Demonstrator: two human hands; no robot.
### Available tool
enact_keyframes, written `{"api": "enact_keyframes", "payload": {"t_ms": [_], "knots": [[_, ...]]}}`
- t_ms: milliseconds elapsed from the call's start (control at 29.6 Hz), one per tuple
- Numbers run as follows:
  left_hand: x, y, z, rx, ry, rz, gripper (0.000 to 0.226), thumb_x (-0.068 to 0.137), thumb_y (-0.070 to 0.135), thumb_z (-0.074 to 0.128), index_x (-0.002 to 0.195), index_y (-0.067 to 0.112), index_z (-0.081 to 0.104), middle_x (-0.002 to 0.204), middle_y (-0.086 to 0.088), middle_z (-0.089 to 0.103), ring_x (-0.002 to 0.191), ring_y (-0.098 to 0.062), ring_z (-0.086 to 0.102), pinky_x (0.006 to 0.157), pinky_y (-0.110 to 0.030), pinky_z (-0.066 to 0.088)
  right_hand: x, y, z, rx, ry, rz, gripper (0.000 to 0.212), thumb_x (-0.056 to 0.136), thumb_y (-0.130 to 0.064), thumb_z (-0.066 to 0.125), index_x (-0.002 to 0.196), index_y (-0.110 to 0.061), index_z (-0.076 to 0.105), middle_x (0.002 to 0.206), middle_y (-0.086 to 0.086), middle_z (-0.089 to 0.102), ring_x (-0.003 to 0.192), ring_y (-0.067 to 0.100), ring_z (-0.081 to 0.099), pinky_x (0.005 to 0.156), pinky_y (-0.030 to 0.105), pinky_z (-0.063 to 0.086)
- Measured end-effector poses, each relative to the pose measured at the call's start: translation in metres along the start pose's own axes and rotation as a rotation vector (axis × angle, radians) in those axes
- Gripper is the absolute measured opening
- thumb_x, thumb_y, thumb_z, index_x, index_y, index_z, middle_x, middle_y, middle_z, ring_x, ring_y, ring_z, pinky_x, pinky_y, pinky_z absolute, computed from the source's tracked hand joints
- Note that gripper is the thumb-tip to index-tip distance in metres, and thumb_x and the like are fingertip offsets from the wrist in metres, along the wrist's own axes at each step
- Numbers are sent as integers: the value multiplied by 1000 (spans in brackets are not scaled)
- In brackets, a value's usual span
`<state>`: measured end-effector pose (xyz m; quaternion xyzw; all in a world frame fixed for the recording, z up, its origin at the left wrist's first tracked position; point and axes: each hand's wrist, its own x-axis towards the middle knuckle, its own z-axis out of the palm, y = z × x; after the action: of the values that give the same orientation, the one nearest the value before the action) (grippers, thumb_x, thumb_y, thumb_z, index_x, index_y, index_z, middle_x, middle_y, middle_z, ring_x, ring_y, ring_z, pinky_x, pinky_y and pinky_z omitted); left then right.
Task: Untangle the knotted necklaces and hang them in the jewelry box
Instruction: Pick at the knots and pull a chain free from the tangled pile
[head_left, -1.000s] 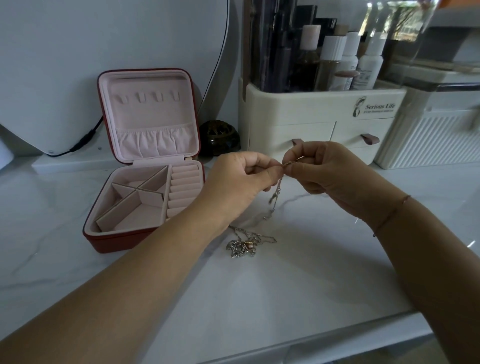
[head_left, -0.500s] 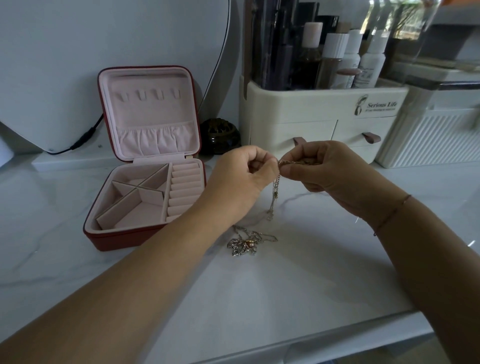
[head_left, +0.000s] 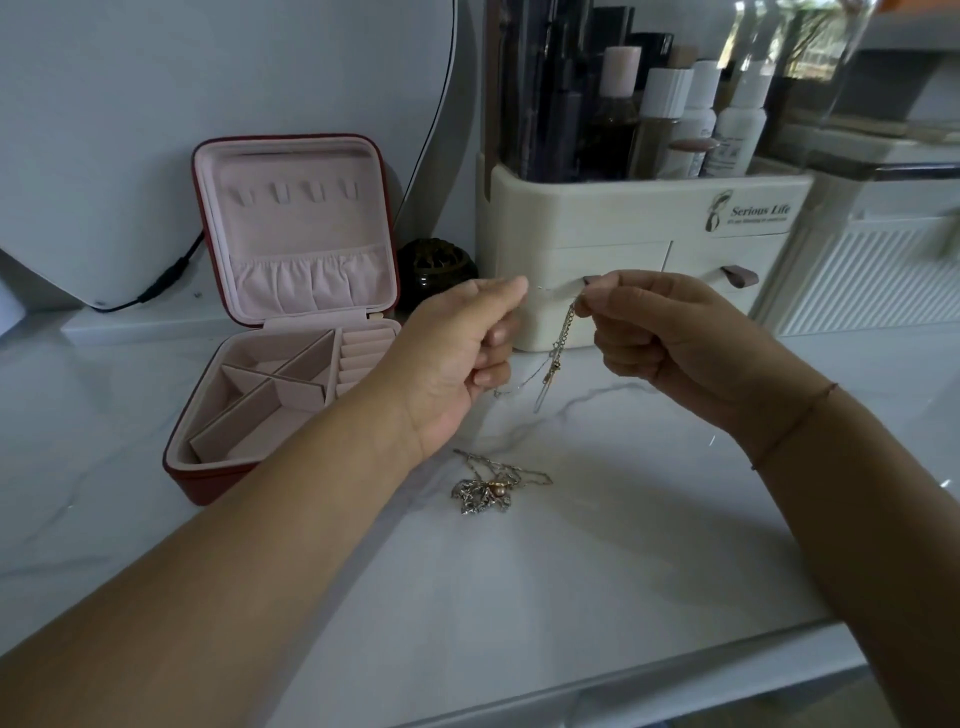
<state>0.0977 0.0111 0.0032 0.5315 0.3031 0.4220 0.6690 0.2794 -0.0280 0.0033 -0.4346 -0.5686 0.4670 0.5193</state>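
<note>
Listing progress first: we judge the task to be at an early stage.

Item one: a fine chain (head_left: 560, 340), raised above the counter (head_left: 571, 582) to the right of the jewelry box (head_left: 200, 486). It is held between our two hands, with its clasp end (head_left: 556, 366) and a loose loop dangling below.
- Left hand (head_left: 457, 353): fingers (head_left: 511, 291) curled, thumb and forefinger pressed together on a thin strand.
- Right hand (head_left: 660, 343): fingers (head_left: 602, 306) curled likewise, clamped on the chain's upper end.
- The hands are near each other but apart.

Item two: a tangle (head_left: 519, 475) of chains with a leaf-like pendant (head_left: 480, 496). It lies on the counter in front and to the right of the jewelry box, and neither hand touches it. We cannot tell whether the raised chain joins it.

Jewelry box: open, lid upright. The four small hooks (head_left: 296, 193) in the lid are bare, the pouch (head_left: 311, 275) beneath them is flat, and we see nothing in the compartments (head_left: 260, 421).

Done, as we judge: nothing is hung yet. Left: freeing the knots, then hanging each necklace on the lid hooks.

Writing:
- "Serious Life" (head_left: 759, 210) in dark script beside a small emblem, on the cream organizer (head_left: 597, 218) behind and to the right of the jewelry box. A smaller line beneath is too fine to read.
- Bottles (head_left: 737, 130) in the organizer carry labels we cannot read.
- No marking shows on the jewelry box.
</note>
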Motion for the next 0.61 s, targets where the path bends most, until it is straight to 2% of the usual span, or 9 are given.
{"api": "enact_keyframes", "payload": {"t_ms": [68,135,203,270,304,372,439,507,608], "knots": [[-3,0,0,143,4,64,13,90,10,57,81,19,56,51,13,38,41,-2,28,40,-14,24,0,0,1,-3,3,-7,12,87,-18,59,79,-10,63,56,-3,23,52,11,16,49,27,13],[-8,1,2,395,18,147,13,87,5,60,85,16,68,43,18,44,40,2,40,45,-8,29,-1,-1,3,-10,-7,-2,13,87,-16,59,74,-12,62,55,-3,22,51,11,16,49,26,14],[-11,1,4,505,38,201,13,85,8,64,88,14,75,51,18,60,55,7,57,61,-4,38,-2,-2,5,-16,-21,2,17,85,-17,56,68,-15,62,55,-3,22,51,12,16,49,26,14],[-10,1,4,497,60,222,9,82,15,69,87,17,77,77,0,73,84,-7,67,84,-18,47,-2,-2,6,-23,-29,8,18,84,-17,55,67,-15,62,57,-1,20,52,12,16,48,26,14],[-10,0,4,504,67,229,7,80,19,72,85,18,77,84,-13,72,88,-18,66,87,-25,46,-2,-2,6,-23,-28,12,17,84,-17,54,68,-14,61,58,0,19,52,13,15,48,26,14],[-7,-2,3,552,84,253,7,78,25,75,83,20,76,74,-24,57,72,-22,56,76,-24,43,-2,-2,6,-23,-24,21,15,83,-16,54,69,-12,59,59,1,18,53,13,14,48,25,13],[-6,-3,3,606,115,303,6,78,25,75,81,21,74,62,-5,39,56,-2,40,61,-13,34,-2,-1,6,-28,-25,24,15,83,-16,54,69,-12,59,58,1,19,53,13,14,48,25,13],[-7,-3,4,670,140,348,6,77,27,76,79,23,71,62,9,32,51,-1,34,51,-9,29,-2,-1,7,-30,-28,32,15,82,-15,54,68,-14,60,58,1,19,53,14,14,48,24,14],[-6,-3,3,685,159,374,9,75,27,78,79,25,70,61,10,28,50,-3,31,48,-12,26,-2,-2,6,-82,-18,30,15,86,-9,58,71,-12,60,54,-2,24,51,12,16,47,23,15]]}}
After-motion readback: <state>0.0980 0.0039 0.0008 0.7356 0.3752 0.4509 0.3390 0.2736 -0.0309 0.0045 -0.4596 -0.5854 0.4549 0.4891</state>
